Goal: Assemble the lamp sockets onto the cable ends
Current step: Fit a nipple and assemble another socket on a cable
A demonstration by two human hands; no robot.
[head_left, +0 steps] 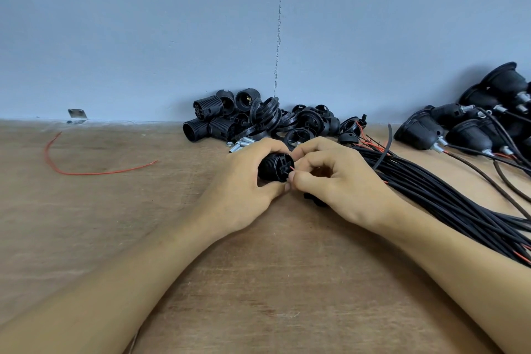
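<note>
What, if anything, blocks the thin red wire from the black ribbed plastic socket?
Nothing visible. The left hand grips the black ribbed plastic socket, the right hand pinches the thin red wire, and the wire's tip sits right at the socket's end face. Whether it has entered a hole cannot be told.

The single camera sits on my head, looking forward and down across the worktop [86,224] toward the wall [143,23], close above my left hand [247,181] and right hand [339,181].

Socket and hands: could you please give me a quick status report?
Left hand grips socket. Right hand pinches red wire at socket's end. Cable bundle lies beside right hand, not blocking.
</note>
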